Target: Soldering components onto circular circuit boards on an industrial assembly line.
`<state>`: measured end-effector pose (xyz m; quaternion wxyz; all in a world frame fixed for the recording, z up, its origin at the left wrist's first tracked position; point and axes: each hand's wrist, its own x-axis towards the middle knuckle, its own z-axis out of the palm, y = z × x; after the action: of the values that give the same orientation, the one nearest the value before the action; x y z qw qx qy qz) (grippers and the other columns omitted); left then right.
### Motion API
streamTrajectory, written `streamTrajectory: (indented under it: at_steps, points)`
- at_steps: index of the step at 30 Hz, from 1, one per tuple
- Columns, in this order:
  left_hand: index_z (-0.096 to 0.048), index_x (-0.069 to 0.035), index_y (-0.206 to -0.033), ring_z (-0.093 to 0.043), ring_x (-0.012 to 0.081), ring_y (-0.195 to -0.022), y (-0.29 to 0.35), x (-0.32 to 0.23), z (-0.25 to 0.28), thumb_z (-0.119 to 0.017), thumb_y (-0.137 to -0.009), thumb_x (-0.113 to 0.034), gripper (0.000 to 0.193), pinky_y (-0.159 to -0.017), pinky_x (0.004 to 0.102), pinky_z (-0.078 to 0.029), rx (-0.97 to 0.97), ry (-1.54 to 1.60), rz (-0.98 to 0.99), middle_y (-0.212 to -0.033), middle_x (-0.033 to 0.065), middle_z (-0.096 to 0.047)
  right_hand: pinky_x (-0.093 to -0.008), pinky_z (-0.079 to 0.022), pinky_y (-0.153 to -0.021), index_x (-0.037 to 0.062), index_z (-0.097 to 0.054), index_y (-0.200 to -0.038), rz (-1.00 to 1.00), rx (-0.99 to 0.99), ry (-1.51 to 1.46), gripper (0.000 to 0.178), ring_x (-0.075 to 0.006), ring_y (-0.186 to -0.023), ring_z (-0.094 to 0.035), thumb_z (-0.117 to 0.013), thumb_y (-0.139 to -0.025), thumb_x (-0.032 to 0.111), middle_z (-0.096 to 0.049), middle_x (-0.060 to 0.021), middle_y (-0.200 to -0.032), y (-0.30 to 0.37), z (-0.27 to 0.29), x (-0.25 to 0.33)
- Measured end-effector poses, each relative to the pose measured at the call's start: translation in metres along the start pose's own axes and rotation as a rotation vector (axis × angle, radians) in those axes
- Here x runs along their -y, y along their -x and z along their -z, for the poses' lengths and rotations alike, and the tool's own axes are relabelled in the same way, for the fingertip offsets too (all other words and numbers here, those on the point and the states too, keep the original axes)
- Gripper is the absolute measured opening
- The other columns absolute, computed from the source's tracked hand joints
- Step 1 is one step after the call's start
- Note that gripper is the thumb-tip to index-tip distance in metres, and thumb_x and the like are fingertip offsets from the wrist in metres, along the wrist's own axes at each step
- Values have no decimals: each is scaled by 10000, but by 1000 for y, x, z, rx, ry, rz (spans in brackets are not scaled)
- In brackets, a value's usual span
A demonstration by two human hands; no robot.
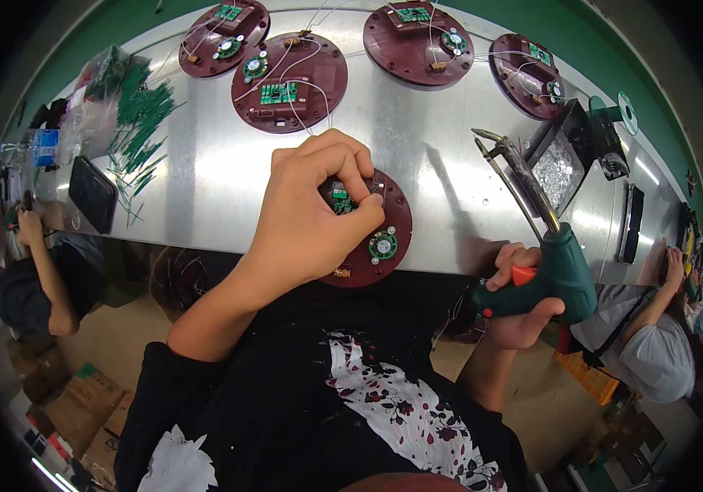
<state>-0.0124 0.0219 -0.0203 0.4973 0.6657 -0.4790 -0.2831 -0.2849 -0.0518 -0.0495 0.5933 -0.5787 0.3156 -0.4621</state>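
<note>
My left hand (306, 217) reaches over a round maroon plastic disc (399, 215) at the table's near edge. Its thumb and fingers are pinched together above the disc; whatever they hold is hidden. Beside the fingertips a small green circuit board (341, 197) shows in part. A small round speaker with a green rim (383, 245) sits on the disc's near right. To the right, my right hand (523, 330) is wrapped round the handle of a dark green soldering gun (574, 279) with a red trigger. The gun's long metal tip points up and away, apart from the disc.
Several wired maroon discs (331, 78) lie along the far side. Green wires (134, 123), a bottle (44, 148) and a black flat device (93, 194) are at left. At right stand a dark tray (556, 168) and a green spool (627, 113). People sit on both sides.
</note>
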Motion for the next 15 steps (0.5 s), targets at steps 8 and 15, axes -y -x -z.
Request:
streamTrajectory:
  at_steps: [8, 15]
  points:
    - [-544, -4, -672, -650, 228, -754, -4, 1, -5, -731, -680, -22, 188, -720, 328, -496, -21, 18, -50, -864, 89, -655, -244, -399, -583, -38, -538, -1129, 23, -14, 62, 826, -161, -755, -509, -449, -956, 764, -561, -91, -784, -1, -2, -4]
    - [-552, -35, -709, -641, 294, -800, -5, -7, 14, -728, -694, -33, 177, -753, 387, -470, -36, -139, -181, -849, 95, -648, -266, -404, -617, -22, -537, -1105, 36, -41, 18, 795, -158, -726, -491, -495, -943, 755, -553, -90, -785, -8, -15, -9]
